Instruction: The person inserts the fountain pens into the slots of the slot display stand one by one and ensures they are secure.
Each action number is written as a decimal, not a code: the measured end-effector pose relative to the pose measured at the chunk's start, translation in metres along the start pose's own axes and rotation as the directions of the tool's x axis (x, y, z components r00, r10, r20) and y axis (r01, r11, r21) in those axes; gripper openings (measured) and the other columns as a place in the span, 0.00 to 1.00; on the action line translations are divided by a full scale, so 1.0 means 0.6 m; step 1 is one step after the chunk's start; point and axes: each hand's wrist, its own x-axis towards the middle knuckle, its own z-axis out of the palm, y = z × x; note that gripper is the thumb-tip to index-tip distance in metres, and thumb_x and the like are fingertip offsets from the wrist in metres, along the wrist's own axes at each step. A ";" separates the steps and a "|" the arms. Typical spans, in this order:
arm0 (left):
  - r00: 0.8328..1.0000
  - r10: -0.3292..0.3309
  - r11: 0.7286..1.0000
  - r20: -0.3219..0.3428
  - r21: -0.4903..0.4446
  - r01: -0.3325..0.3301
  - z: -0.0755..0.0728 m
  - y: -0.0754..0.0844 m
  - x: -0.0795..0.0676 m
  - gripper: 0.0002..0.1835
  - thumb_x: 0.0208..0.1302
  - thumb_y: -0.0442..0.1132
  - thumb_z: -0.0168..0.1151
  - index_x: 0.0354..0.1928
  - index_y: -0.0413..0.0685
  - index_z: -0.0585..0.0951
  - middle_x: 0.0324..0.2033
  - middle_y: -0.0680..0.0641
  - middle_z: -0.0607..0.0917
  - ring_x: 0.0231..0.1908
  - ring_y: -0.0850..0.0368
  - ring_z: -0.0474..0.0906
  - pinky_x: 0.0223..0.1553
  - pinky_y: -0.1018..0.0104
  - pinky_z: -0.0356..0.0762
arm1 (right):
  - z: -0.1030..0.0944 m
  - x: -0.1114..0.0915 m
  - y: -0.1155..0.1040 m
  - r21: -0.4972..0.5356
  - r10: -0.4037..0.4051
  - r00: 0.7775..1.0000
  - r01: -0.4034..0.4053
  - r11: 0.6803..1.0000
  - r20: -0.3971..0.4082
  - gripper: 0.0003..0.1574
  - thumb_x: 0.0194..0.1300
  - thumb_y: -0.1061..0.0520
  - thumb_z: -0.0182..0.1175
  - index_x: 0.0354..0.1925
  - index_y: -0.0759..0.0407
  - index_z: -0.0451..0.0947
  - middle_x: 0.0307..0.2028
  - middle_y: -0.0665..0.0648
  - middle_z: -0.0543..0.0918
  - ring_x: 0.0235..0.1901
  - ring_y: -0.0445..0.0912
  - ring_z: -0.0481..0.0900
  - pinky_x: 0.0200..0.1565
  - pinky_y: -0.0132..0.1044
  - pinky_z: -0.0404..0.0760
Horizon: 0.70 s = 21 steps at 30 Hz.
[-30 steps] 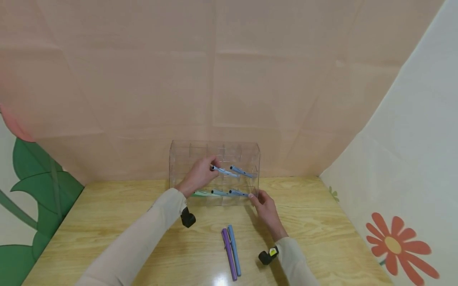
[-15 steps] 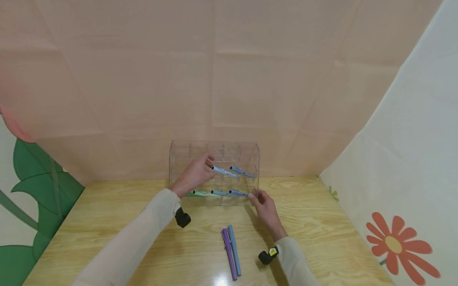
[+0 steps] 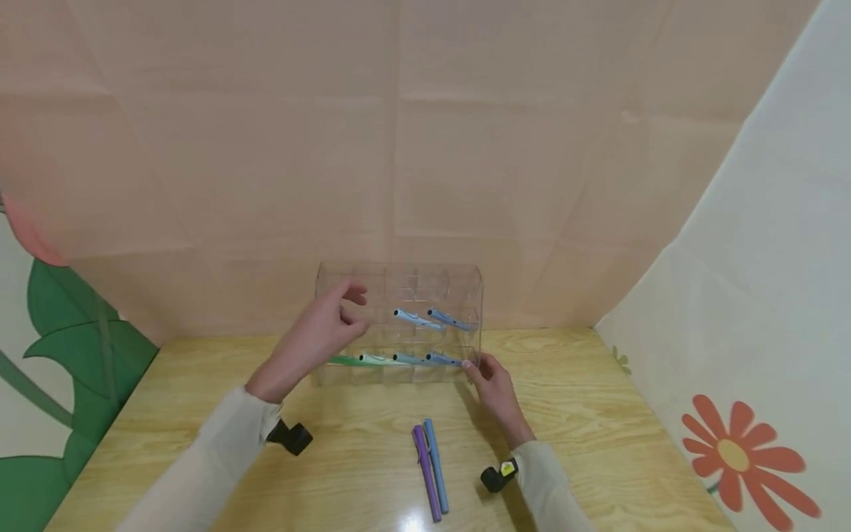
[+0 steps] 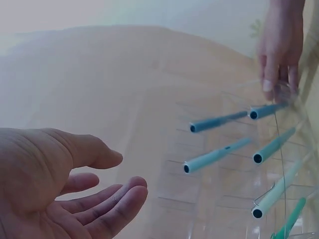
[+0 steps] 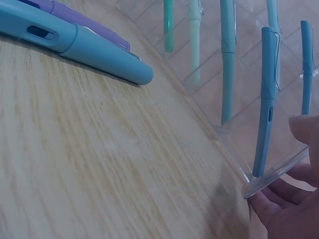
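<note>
A clear organizer [image 3: 399, 264] with slanted compartments stands at the back of the table. My left hand [image 3: 318, 332] is in front of its left part, fingers loosely bent and holding nothing, as the left wrist view also shows. My right hand [image 3: 495, 388] grips the organizer's lower right corner between thumb and fingers. In its middle row lie a light blue pen [image 3: 414, 318] and a darker blue pen [image 3: 448, 318]. The bottom row has a blue pen [image 3: 442, 359], a teal pen [image 3: 407, 358], a pale green pen [image 3: 377, 360] and a green pen [image 3: 344, 360].
A purple pen [image 3: 427, 473] and a blue pen [image 3: 436, 469] lie side by side on the wooden table [image 3: 585, 443], in front of the organizer. Behind it hangs a plain cloth backdrop [image 3: 465, 148]; a flower-printed cloth [image 3: 751, 332] borders the right side.
My left hand has let go of the light blue pen in the middle row and drawn back to the left, bringing the green pen into view. My right hand has stayed at the corner.
</note>
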 end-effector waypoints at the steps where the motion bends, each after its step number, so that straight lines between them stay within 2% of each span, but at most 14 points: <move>1: 1.000 0.003 1.000 -0.007 0.001 -0.003 -0.002 0.000 -0.013 0.29 0.74 0.42 0.64 0.73 0.50 0.70 0.65 0.46 0.80 0.49 0.51 0.86 0.48 0.57 0.88 | 0.000 0.000 0.000 -0.002 0.000 1.000 0.000 1.000 -0.005 0.40 0.81 0.41 0.58 0.76 0.66 0.67 0.70 0.70 0.77 0.70 0.63 0.77 0.68 0.58 0.79; 8: 1.000 0.005 1.000 -0.027 -0.030 -0.006 0.002 0.002 -0.098 0.25 0.72 0.38 0.66 0.69 0.49 0.75 0.60 0.48 0.84 0.43 0.58 0.85 0.44 0.64 0.86 | -0.004 -0.002 -0.002 -0.009 0.007 1.000 -0.007 1.000 -0.010 0.41 0.81 0.41 0.58 0.76 0.66 0.67 0.70 0.70 0.77 0.70 0.63 0.77 0.69 0.58 0.78; 15: 0.998 -0.010 0.998 -0.058 -0.070 0.006 0.013 0.000 -0.166 0.19 0.72 0.39 0.69 0.62 0.52 0.79 0.55 0.52 0.86 0.39 0.63 0.85 0.40 0.70 0.83 | -0.006 -0.001 -0.004 -0.013 -0.013 1.000 0.013 1.000 -0.012 0.38 0.81 0.44 0.58 0.75 0.67 0.67 0.70 0.71 0.78 0.69 0.63 0.78 0.69 0.58 0.78; 18: 0.997 -0.009 0.998 -0.076 -0.062 0.005 0.026 -0.003 -0.188 0.18 0.70 0.36 0.71 0.59 0.55 0.81 0.54 0.54 0.87 0.37 0.67 0.84 0.38 0.71 0.83 | -0.005 -0.001 -0.005 -0.013 -0.011 1.000 0.011 1.000 -0.017 0.37 0.81 0.44 0.59 0.75 0.67 0.68 0.69 0.71 0.78 0.68 0.63 0.78 0.69 0.58 0.79; 21: 0.999 -0.011 0.999 -0.053 -0.053 0.008 0.049 -0.010 -0.210 0.19 0.68 0.34 0.72 0.59 0.55 0.81 0.53 0.53 0.87 0.34 0.71 0.81 0.36 0.73 0.82 | -0.005 -0.003 -0.006 -0.013 -0.010 1.000 0.010 1.000 -0.006 0.39 0.81 0.42 0.58 0.75 0.67 0.67 0.70 0.71 0.77 0.70 0.64 0.77 0.69 0.59 0.78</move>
